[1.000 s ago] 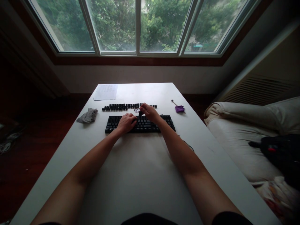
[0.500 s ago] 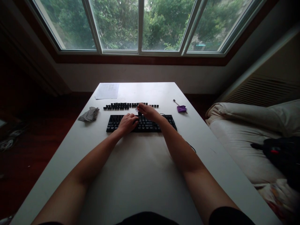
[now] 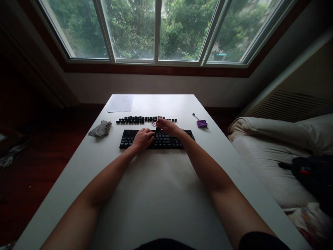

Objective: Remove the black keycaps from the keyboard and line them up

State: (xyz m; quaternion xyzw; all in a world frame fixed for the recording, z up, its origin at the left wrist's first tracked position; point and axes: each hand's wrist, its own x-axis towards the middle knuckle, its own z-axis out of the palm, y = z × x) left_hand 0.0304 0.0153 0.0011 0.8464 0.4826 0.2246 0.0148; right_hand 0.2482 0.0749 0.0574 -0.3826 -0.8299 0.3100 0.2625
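A black keyboard (image 3: 170, 141) lies across the white table, with many keycaps in place. My left hand (image 3: 142, 139) rests on its left half, fingers stretched over the keys. Above the keyboard's back edge, my right hand (image 3: 166, 126) is closed on a small keycap puller (image 3: 153, 124) with thin wire loops; the fingers hide most of it. A dark key shows just under its fingertips, and I cannot tell whether the puller grips it. Behind the keyboard stand rows of loose black keycaps (image 3: 134, 120).
A crumpled grey cloth (image 3: 101, 128) lies to the left on the table (image 3: 156, 194). A printed paper sheet (image 3: 120, 103) is at the back left. On the right are a purple cloth (image 3: 202, 123) and a small brush (image 3: 195, 115). A padded couch (image 3: 265, 166) stands beside the table.
My right hand has shifted slightly to the right along the keyboard's back edge, still holding the puller. The left hand stays on the keys. The view has tilted up a little.
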